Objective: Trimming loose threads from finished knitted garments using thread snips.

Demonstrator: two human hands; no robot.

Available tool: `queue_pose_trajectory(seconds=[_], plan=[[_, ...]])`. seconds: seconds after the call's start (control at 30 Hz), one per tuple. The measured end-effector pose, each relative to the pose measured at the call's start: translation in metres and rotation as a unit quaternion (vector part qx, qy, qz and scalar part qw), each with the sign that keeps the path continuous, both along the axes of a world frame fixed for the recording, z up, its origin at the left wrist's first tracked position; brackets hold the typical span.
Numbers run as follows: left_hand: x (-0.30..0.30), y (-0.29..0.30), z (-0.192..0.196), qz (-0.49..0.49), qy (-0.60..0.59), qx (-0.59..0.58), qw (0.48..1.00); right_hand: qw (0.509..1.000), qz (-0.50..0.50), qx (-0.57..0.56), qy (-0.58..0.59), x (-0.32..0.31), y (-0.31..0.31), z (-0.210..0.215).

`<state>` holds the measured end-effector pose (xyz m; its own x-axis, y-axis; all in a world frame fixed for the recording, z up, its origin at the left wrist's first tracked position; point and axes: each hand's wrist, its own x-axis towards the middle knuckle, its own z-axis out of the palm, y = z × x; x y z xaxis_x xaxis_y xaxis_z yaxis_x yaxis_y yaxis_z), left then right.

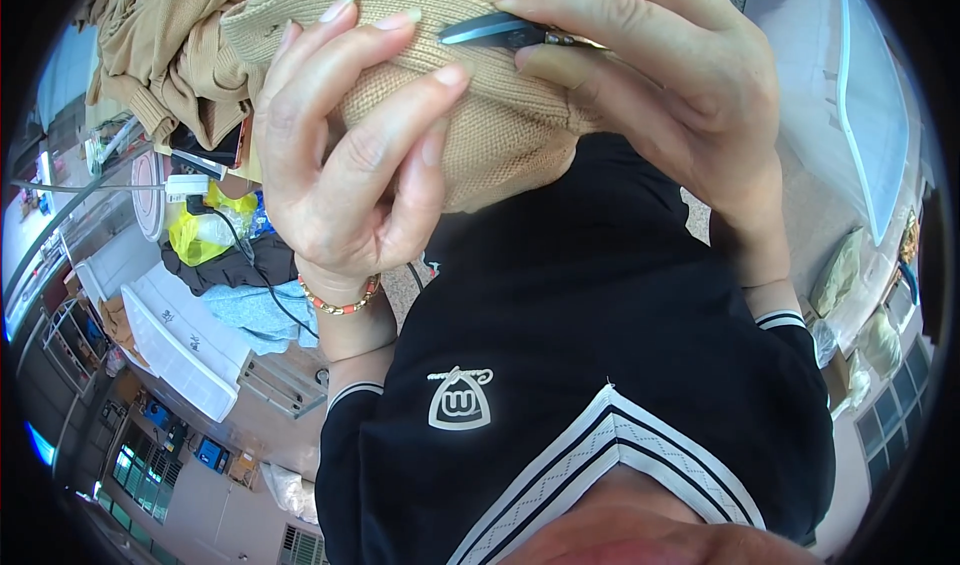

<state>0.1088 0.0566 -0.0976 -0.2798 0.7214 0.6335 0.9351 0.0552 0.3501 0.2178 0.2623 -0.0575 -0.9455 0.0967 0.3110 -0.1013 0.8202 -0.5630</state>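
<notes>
The tan knitted garment (480, 115) lay bunched between both hands, above the black shirt (600, 365). The left hand (340, 165) curled its fingers (400, 125) over the ribbed knit, gripping it. The right hand (660, 85) pinched small dark snips (500, 31) against the fabric. More tan knitwear (170, 45) was heaped left of the garment.

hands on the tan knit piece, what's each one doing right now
Left hand: closed on the tan knit garment, fingers curled over it.
Right hand: pinching small dark snips against the knit.
</notes>
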Motion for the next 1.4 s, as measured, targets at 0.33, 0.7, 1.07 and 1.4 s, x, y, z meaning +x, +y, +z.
queue_pose_trajectory(seconds=[0.33,0.7,1.07,1.4], plan=[[0.003,0.0,-0.002,0.022,-0.028,0.008,0.999,0.995,0.001,-0.084,-0.054,0.002,0.003,0.013],[0.003,0.004,-0.007,0.024,-0.029,0.048,0.998,0.987,-0.006,-0.153,0.055,0.015,0.02,-0.003],[0.003,0.005,-0.007,0.022,-0.03,0.042,0.998,0.96,-0.086,-0.264,0.024,0.057,0.037,-0.039],[-0.025,-0.022,-0.004,0.033,-0.251,-0.173,0.952,0.927,-0.068,-0.369,0.011,0.061,0.051,-0.076]])
